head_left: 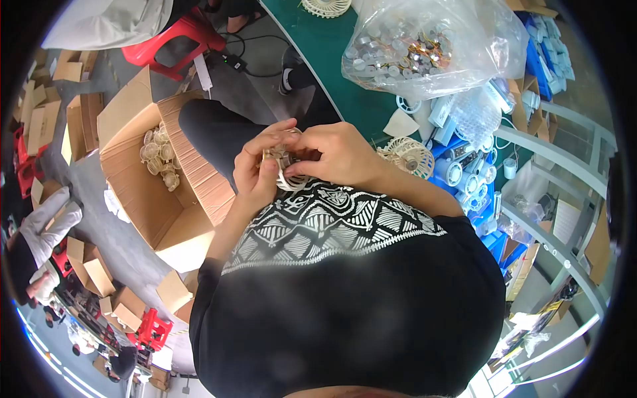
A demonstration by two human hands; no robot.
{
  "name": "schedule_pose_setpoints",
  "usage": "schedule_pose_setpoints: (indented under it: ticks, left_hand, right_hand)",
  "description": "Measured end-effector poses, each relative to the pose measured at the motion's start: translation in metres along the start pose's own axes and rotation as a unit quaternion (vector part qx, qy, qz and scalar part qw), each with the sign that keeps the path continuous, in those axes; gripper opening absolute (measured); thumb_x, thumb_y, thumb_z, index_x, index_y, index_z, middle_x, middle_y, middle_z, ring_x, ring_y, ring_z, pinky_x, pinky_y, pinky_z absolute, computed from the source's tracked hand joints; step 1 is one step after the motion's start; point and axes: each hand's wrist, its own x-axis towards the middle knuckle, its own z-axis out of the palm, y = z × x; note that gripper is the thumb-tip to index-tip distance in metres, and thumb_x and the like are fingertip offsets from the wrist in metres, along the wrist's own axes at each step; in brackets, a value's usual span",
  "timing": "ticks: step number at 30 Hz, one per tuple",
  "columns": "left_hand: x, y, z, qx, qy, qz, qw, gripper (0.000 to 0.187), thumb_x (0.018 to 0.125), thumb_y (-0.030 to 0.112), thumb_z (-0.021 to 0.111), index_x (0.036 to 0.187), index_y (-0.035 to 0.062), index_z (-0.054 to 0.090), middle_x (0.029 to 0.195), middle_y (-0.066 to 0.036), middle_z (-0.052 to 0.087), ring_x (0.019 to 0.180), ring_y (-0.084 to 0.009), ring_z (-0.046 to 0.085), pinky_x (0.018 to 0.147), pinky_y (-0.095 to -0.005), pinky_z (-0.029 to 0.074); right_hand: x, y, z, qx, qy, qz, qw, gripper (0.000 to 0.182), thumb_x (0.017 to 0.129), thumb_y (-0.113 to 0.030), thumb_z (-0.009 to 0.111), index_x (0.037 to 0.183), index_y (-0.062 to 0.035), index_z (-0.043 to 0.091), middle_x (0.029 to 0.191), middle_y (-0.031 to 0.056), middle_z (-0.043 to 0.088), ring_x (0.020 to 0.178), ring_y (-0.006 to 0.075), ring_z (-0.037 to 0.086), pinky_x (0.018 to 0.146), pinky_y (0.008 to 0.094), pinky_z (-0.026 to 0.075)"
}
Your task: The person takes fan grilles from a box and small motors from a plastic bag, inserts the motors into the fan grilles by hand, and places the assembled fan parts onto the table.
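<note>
In front of my chest, my left hand (257, 162) is closed around a small cream fan part (292, 182) with a round, ribbed cage. My right hand (335, 151) grips the same part from the other side, its thumb and fingertips at the middle. A small metallic piece, perhaps a motor, shows between the fingers, but they cover most of it. Near my right forearm, a cream fan cage (410, 158) lies at the table's edge. On the green table (315, 41) rests a clear plastic bag (464, 63) of small round metallic parts with wires.
To my left stands an open cardboard box (142, 199) holding several cream fan cages (159, 156). A red stool (176, 43) is beyond it, near another person. Blue and white fan parts (464, 176) pile up at my right, beside a grey metal frame (564, 159).
</note>
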Motion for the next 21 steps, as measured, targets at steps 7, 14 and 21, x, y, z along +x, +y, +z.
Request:
schedule_pose_setpoints:
  ticks: [7, 14, 21]
  left_hand:
    - [0.027, 0.005, -0.002, 0.051, -0.131, 0.106, 0.984, 0.039, 0.108, 0.042, 0.05, 0.129, 0.0101, 0.053, 0.117, -0.02, 0.07, 0.125, -0.0495, 0.057, 0.105, -0.0623, 0.047]
    - [0.052, -0.01, 0.065, -0.082, -0.233, 0.033, 0.968, 0.065, 0.1, 0.059, 0.053, 0.142, 0.0119, 0.042, 0.133, -0.024, 0.062, 0.133, -0.0491, 0.052, 0.111, -0.0609, 0.043]
    - [0.038, -0.076, 0.109, 0.1, -0.35, -0.078, 0.928, 0.111, 0.07, 0.028, 0.093, 0.154, 0.0006, 0.025, 0.158, -0.024, 0.033, 0.148, -0.0375, 0.032, 0.122, -0.0493, 0.027]
  right_hand:
    - [-0.02, -0.008, -0.004, 0.089, 0.133, -0.061, 0.985, 0.029, 0.077, -0.018, 0.086, 0.099, -0.0031, 0.073, 0.097, 0.0093, 0.071, 0.08, 0.0243, 0.071, 0.068, 0.0337, 0.057]
    - [-0.096, -0.028, -0.007, -0.159, 0.329, -0.027, 0.93, 0.027, 0.076, -0.021, 0.085, 0.097, -0.0081, 0.075, 0.101, 0.0068, 0.072, 0.085, 0.0262, 0.07, 0.072, 0.0362, 0.058]
    - [-0.181, -0.013, -0.04, -0.316, 0.365, 0.208, 0.85, 0.029, 0.078, -0.025, 0.083, 0.101, -0.0087, 0.076, 0.096, 0.0082, 0.07, 0.084, 0.0274, 0.07, 0.072, 0.0377, 0.058]
